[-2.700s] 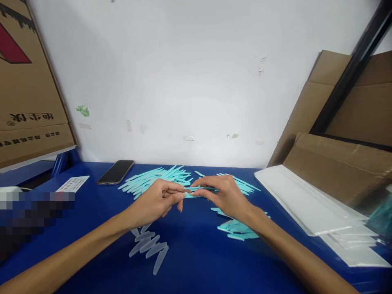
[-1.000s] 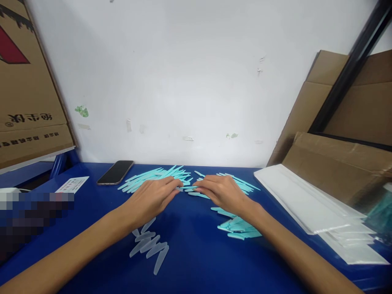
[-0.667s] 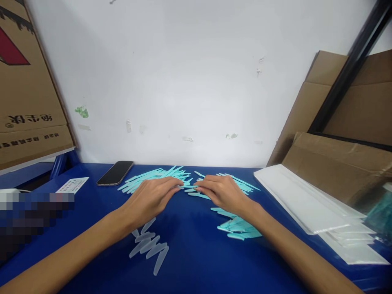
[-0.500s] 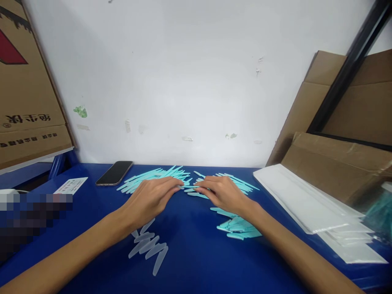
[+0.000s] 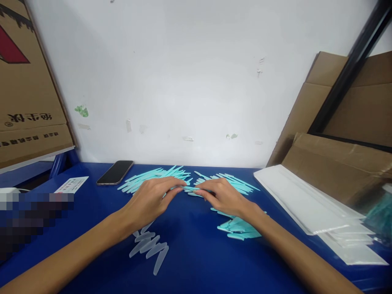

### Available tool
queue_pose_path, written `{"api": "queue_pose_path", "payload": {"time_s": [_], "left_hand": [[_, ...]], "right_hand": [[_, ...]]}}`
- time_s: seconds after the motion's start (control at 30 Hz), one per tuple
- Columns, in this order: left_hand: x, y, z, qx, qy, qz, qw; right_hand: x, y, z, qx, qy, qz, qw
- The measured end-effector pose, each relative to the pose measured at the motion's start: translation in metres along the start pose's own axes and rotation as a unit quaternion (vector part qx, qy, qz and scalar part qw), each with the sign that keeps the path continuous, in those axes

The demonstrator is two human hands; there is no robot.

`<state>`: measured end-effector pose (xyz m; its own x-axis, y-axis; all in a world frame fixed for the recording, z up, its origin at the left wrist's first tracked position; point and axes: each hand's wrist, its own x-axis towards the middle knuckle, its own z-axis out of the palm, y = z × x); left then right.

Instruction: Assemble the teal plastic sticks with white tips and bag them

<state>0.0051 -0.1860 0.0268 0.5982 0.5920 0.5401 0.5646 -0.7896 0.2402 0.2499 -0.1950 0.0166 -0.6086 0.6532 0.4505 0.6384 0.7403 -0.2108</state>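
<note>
My left hand (image 5: 156, 198) and my right hand (image 5: 225, 196) pinch the two ends of one thin turquoise piece (image 5: 190, 188), held level between them. Behind my left hand lies a pile of turquoise sticks (image 5: 137, 181); another pile (image 5: 239, 183) spreads behind my right hand. Nearer, beside my right wrist, is a smaller heap of turquoise pieces (image 5: 237, 226). Several translucent whitish pieces (image 5: 156, 250) rest on the blue table below my left wrist.
A phone (image 5: 115, 172) and a printed card (image 5: 72, 185) lie on the blue table (image 5: 190, 261) at the left. White sheets or bags (image 5: 306, 200) are stacked at the right, beside cardboard (image 5: 339, 163). A large carton (image 5: 33, 90) stands far left.
The held turquoise piece has tilted slightly and shows more of its face. Both hands have shifted only a little and still grip it.
</note>
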Motion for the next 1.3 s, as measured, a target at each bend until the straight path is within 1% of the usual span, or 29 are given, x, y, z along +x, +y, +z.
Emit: {"api": "queue_pose_path", "payload": {"time_s": [0.13,0.2,0.33,0.47,0.57,0.67,0.77,0.83,0.93,1.0,1.07,1.1,1.2,1.3], "left_hand": [[-0.005,0.000,0.007,-0.010,-0.022,-0.012,1.000],[-0.008,0.001,0.008,-0.012,-0.024,-0.016,1.000],[-0.008,0.006,0.004,-0.044,-0.004,-0.027,0.999],[-0.005,0.009,-0.001,-0.087,-0.008,-0.034,0.996],[-0.005,0.008,-0.001,-0.079,-0.013,-0.030,0.996],[-0.007,0.006,0.004,-0.060,-0.005,-0.026,0.998],[-0.009,0.007,0.010,-0.055,0.001,-0.020,0.998],[-0.008,0.009,0.011,-0.052,0.003,-0.013,0.999],[-0.004,0.009,0.002,-0.022,0.012,-0.021,0.999],[0.001,0.004,-0.009,0.018,-0.010,-0.030,0.999],[0.004,-0.005,-0.021,0.059,-0.075,-0.009,0.995],[0.006,-0.011,-0.027,0.077,-0.098,-0.010,0.992],[0.006,-0.029,-0.038,0.124,-0.159,-0.066,0.977],[0.001,-0.042,-0.042,0.133,-0.221,-0.104,0.961]], "right_hand": [[0.001,-0.006,0.006,-0.001,-0.026,-0.011,1.000],[0.000,-0.011,0.006,0.003,-0.026,-0.014,1.000],[-0.001,-0.017,0.004,0.027,-0.005,-0.018,0.999],[0.000,-0.019,0.002,0.018,-0.005,-0.016,1.000],[0.000,-0.018,0.003,0.023,-0.018,-0.009,1.000],[0.001,-0.018,0.002,0.013,-0.027,-0.011,1.000],[0.000,-0.017,-0.003,-0.024,-0.029,-0.015,0.999],[0.000,-0.013,-0.010,-0.038,-0.025,-0.008,0.999],[0.000,0.000,-0.023,-0.047,0.001,0.036,0.998],[-0.001,0.014,-0.031,-0.077,0.020,0.083,0.993],[-0.004,0.030,-0.036,-0.133,0.031,0.133,0.982],[-0.005,0.038,-0.037,-0.162,0.032,0.159,0.974],[-0.010,0.057,-0.037,-0.226,0.005,0.207,0.952],[-0.014,0.068,-0.034,-0.255,-0.033,0.215,0.942]]}}
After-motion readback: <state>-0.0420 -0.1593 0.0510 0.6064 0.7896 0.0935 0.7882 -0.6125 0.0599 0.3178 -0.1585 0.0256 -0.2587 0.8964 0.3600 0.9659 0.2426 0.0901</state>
